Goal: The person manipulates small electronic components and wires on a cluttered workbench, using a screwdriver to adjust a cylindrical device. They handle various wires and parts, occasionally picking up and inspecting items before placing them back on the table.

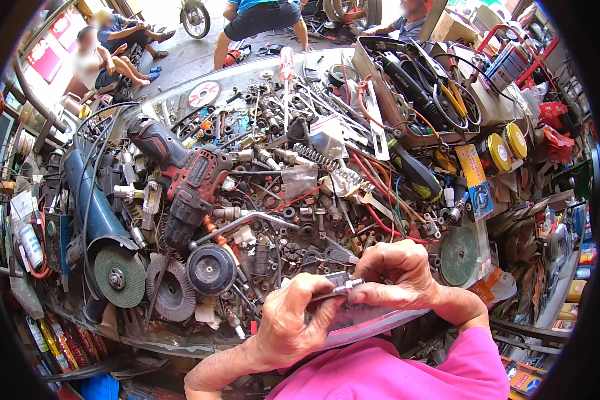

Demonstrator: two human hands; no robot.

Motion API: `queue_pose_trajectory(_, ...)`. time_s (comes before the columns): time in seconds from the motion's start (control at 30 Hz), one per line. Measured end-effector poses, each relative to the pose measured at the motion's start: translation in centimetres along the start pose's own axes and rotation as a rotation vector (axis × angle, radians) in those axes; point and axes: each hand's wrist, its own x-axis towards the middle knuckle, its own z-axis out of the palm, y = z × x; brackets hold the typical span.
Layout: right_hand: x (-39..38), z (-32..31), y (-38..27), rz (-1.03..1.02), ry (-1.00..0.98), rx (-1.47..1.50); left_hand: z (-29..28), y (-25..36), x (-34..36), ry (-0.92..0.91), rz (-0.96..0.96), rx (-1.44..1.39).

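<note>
My left hand [288, 321] pinches a small dark, block-like part [335, 279] between thumb and fingers, over the near edge of the cluttered bench. At its end a short silvery metal piece [349, 286] sticks out, and the thumb and fingertips of my right hand [403, 279] are closed round it. The fingers hide much of both pieces, so their exact kind does not show. Beyond my hands lie loose bolts, sockets and fittings. A bent metal rod [253, 219] and a black round disc [211, 269] lie to the left of them.
A red-and-black cordless drill [197, 175] and a blue angle grinder [100, 200] lie on the left. A tool-filled metal box [380, 80] stands at the far right, near a black-and-green screwdriver [415, 175]. Several people are beyond the bench.
</note>
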Motion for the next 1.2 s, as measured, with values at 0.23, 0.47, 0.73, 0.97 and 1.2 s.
queue_pose_trajectory(0.23,0.1,0.2,0.2,-0.172,0.026,-0.136,-0.2,-1.2,0.8,-0.096,0.112,0.03)
queue_pose_trajectory(0.47,-0.1,0.2,0.0,-0.153,0.018,-0.127,0.0,0.0,0.3,0.025,-0.08,-0.095)
queue_pose_trajectory(0.73,0.0,0.2,-0.3,-0.143,0.06,-0.175,-0.3,-0.3,0.2,-0.083,-0.143,-0.207)
queue_pose_trajectory(0.97,0.0,0.4,-0.4,-0.121,0.053,-0.113,-0.4,-0.3,0.2,-0.107,-0.113,-0.172)
queue_pose_trajectory(1.2,0.0,0.5,-0.1,-0.089,0.084,-0.069,0.0,0.5,0.4,0.027,-0.264,-0.28)
